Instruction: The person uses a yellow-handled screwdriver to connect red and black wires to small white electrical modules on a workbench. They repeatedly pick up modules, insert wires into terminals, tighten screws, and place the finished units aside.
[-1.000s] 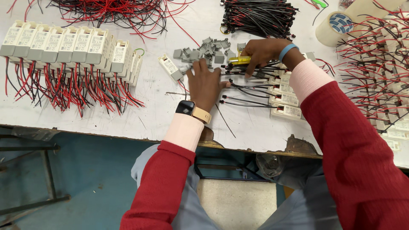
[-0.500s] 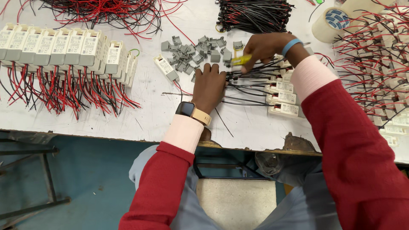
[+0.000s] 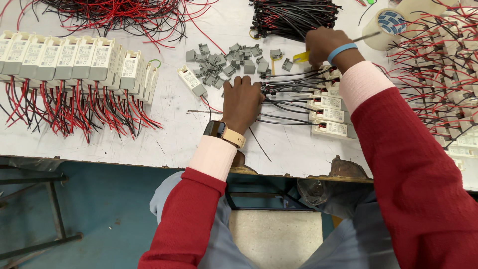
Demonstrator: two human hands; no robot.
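white boxes (image 3: 74,57): matt plastic | clips (image 3: 224,62): grey plastic | table (image 3: 169,139): scuffed matt

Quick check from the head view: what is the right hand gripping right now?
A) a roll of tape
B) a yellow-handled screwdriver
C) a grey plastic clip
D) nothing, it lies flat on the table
B: the right hand is closed around a yellow-handled screwdriver, whose metal shaft sticks out toward the roll of tape, while the left hand presses down on the black wires.

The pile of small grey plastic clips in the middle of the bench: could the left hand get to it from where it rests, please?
Probably yes. The left hand lies flat on the black wires, just below the grey clips; only bare white bench lies between them, and its fingers hold nothing.
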